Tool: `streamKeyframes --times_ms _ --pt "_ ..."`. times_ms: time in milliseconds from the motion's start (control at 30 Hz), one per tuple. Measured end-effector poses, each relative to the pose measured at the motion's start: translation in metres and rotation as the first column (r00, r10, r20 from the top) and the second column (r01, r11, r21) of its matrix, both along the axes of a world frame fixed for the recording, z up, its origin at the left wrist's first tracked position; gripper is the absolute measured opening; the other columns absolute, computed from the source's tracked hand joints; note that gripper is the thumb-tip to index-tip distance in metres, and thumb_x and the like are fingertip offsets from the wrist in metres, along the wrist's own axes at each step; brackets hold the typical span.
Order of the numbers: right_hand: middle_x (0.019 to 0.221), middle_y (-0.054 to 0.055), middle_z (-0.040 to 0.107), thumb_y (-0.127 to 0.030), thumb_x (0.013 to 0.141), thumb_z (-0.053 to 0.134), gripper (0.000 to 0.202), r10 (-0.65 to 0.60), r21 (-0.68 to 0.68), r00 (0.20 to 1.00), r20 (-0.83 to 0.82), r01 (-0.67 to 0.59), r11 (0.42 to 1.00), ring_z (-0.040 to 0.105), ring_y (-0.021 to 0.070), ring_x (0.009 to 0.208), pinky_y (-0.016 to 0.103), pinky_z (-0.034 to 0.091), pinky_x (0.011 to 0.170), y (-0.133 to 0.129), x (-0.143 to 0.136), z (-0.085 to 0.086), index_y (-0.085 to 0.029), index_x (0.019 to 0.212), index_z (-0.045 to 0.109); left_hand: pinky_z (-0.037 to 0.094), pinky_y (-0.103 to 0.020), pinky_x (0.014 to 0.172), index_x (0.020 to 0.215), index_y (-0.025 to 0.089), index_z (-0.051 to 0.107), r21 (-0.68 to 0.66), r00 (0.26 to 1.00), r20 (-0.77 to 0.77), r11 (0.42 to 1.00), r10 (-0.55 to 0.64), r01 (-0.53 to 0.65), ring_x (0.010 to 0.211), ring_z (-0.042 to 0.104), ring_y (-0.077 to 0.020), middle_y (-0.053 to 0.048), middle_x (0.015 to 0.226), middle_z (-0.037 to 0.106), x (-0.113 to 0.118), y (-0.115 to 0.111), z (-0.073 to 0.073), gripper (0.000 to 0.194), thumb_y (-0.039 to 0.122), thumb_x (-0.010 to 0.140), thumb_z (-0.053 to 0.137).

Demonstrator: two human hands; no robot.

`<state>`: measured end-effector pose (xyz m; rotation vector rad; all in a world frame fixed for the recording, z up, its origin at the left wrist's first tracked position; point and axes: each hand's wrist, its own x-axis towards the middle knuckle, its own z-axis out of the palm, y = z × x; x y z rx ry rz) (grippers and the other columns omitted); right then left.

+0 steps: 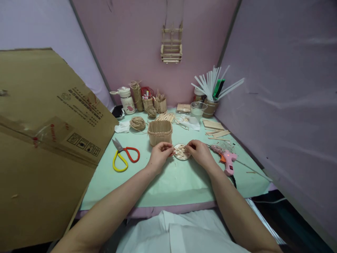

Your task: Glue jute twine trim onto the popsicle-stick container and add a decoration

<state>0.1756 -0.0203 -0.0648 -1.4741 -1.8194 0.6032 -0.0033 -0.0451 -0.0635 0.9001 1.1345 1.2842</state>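
Note:
Between my hands sits a small round white dish (182,160) holding several short pale wood pieces (180,151). My left hand (160,156) is closed in a pinch at the dish's left rim; whatever lies between its fingertips is too small to make out. Over the right side of the dish, my right hand (200,151) also has its fingers pinched together, and their tips hide what they grip. Just behind my left hand stands a square basket of wood sticks (160,131) with a braided twine band near its top.
Scissors (122,154) with red and yellow handles lie at left, near a large cardboard box (47,147). A pink glue gun (228,158) rests at right. Behind are a twine coil (137,123), wood sticks (213,125), a clear cup (198,109) and a pot of white glue sticks (210,108).

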Motion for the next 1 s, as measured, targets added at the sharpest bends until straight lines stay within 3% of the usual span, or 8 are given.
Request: streamKeyframes --times_ms 133,300,500,733,867,1000 --pt "0.077 0.003 0.064 -0.017 0.076 0.059 0.010 0.163 0.008 0.983 0.088 -0.165 0.986 0.055 0.0159 0.071 0.026 0.036 0.067 -0.004 -0.005 0.001 -0.020 0.074 0.068 0.049 -0.022 0.061 0.076 0.014 0.062 -0.007 1.000 -0.005 1.000 0.005 -0.005 0.063 0.063 -0.0110 -0.001 0.067 0.066 -0.001 0.000 0.001 0.023 0.023 0.061 0.077" --pt "0.079 0.004 0.061 -0.009 0.077 0.058 0.016 0.295 0.010 0.940 0.169 -0.301 0.953 0.054 0.0151 0.075 0.025 0.035 0.069 -0.004 -0.016 0.002 -0.019 0.074 0.070 0.048 -0.022 0.062 0.076 0.015 0.063 0.005 1.000 -0.012 1.000 0.000 0.000 0.064 0.063 -0.0111 -0.001 0.068 0.066 -0.002 0.001 0.000 0.023 0.024 0.061 0.077" --pt "0.074 0.004 0.060 -0.004 0.072 0.055 0.018 0.280 0.008 0.945 0.168 -0.286 0.958 0.051 0.0152 0.072 0.025 0.033 0.066 -0.001 -0.020 -0.002 -0.017 0.065 0.064 0.048 -0.022 0.061 0.075 0.014 0.063 0.001 1.000 -0.011 1.000 0.000 0.000 0.064 0.063 -0.0108 -0.001 0.067 0.065 -0.002 0.001 0.001 0.023 0.024 0.061 0.077" --pt "0.073 0.000 0.064 -0.019 0.083 0.049 0.011 0.214 0.009 0.977 -0.024 -0.214 0.977 0.055 0.0136 0.064 0.024 0.041 0.061 -0.006 -0.013 0.005 -0.019 0.081 0.061 0.050 -0.019 0.059 0.078 0.013 0.063 -0.080 0.997 0.057 0.995 -0.057 0.062 0.062 0.063 -0.0096 -0.002 0.066 0.067 -0.001 -0.002 0.000 0.021 0.017 0.064 0.078" --pt "0.078 0.001 0.065 -0.020 0.085 0.053 0.009 0.259 0.146 0.954 -0.153 -0.238 0.960 0.057 0.0141 0.068 0.025 0.044 0.065 -0.011 -0.014 0.007 -0.020 0.081 0.061 0.054 -0.016 0.060 0.080 0.011 0.064 -0.204 0.948 0.251 0.947 -0.194 0.248 0.064 0.066 -0.0092 -0.006 0.072 0.070 -0.007 0.001 0.001 0.013 0.008 0.071 0.073" --pt "0.081 0.003 0.063 -0.017 0.090 0.052 0.012 0.370 0.399 0.927 -0.051 -0.321 0.859 0.057 0.0156 0.078 0.027 0.045 0.072 -0.013 -0.015 0.004 -0.020 0.082 0.061 0.055 -0.013 0.061 0.080 0.009 0.065 -0.286 0.879 0.405 0.878 -0.252 0.383 0.062 0.067 -0.0075 -0.006 0.071 0.069 -0.016 0.006 0.004 0.008 0.001 0.077 0.065"
